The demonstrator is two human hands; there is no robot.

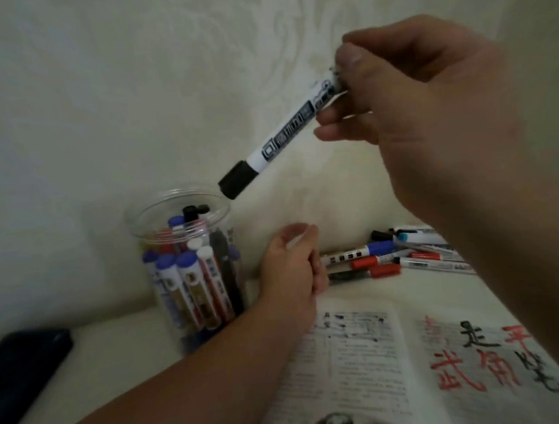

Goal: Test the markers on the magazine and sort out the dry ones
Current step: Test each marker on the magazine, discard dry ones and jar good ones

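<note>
My right hand (407,106) pinches the upper end of a white marker with a black cap (281,137), held in the air with the capped end pointing down-left, just above the rim of a clear plastic jar (157,219). Several markers with blue, white, red and black caps stand in the jar. My left hand (291,261) rests between the jar and a heap of loose markers (396,252), fingers curled; what it holds cannot be seen. An open magazine (361,356) with red, black and blue scribbles lies in front of me.
A dark flat object (17,363) lies at the left edge. Everything sits on a cream fabric surface with a cushion-like backrest (125,90) behind the jar.
</note>
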